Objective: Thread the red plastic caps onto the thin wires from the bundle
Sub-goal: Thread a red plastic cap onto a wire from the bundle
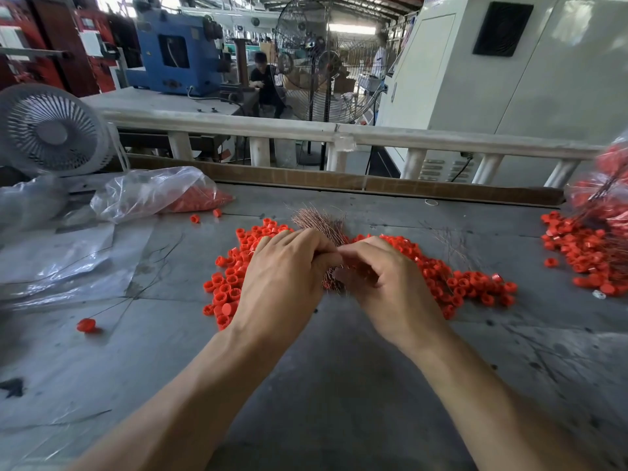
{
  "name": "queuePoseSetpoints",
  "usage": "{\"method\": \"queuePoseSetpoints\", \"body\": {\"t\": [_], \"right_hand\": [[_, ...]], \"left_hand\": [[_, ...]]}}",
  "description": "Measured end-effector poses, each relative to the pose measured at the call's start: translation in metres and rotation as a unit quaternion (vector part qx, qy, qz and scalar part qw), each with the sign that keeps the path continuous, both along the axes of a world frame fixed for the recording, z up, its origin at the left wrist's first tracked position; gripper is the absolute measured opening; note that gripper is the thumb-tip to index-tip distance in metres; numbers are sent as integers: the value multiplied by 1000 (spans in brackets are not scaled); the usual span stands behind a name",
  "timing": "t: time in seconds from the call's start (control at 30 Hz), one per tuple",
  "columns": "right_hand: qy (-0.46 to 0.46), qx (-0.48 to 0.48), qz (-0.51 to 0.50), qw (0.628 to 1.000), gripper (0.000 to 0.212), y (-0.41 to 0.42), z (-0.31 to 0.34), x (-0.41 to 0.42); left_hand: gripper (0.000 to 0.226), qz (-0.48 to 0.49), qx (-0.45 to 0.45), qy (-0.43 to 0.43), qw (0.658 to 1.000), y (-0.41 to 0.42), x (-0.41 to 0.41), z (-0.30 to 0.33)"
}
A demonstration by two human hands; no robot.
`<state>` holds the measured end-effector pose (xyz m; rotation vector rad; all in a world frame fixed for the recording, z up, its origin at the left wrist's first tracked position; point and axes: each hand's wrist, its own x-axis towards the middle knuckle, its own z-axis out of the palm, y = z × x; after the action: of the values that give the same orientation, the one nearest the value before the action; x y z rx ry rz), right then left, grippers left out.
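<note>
Grey table (339, 385): both hands around wire bundle (317, 220)

both forearms reaching forward, left hand (283, 266) and right hand (384, 277) side by side, fingers curled, fingertips meeting

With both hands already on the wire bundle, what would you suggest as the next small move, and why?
Probably draw one wire free with the right hand while the left hand holds the thin coppery wire bundle. Both hands meet at the bundle, neither visibly holds a cap, and the loose red plastic caps lie beside them on the grey table.
</note>
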<state>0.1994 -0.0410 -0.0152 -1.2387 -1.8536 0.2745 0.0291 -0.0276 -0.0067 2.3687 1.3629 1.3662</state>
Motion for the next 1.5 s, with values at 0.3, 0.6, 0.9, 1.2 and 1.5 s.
{"method": "queuePoseSetpoints", "body": {"t": [0.3, 0.6, 0.9, 1.2, 1.5], "right_hand": [[117, -22, 21, 993, 16, 3, -3, 1], [341, 24, -73, 937, 20, -3, 8, 4], [434, 41, -114, 893, 16, -2, 12, 12], [424, 5, -130, 897, 17, 0, 6, 16], [366, -25, -154, 917, 17, 3, -1, 11]], "left_hand": [[9, -10, 21, -48, 999, 3, -5, -1], [9, 136, -102, 110, 979, 18, -25, -12], [10, 135, -138, 155, 969, 18, -25, -13], [16, 114, -139, 170, 969, 21, -22, -19], [12, 105, -135, 173, 970, 22, -21, -19]]}}
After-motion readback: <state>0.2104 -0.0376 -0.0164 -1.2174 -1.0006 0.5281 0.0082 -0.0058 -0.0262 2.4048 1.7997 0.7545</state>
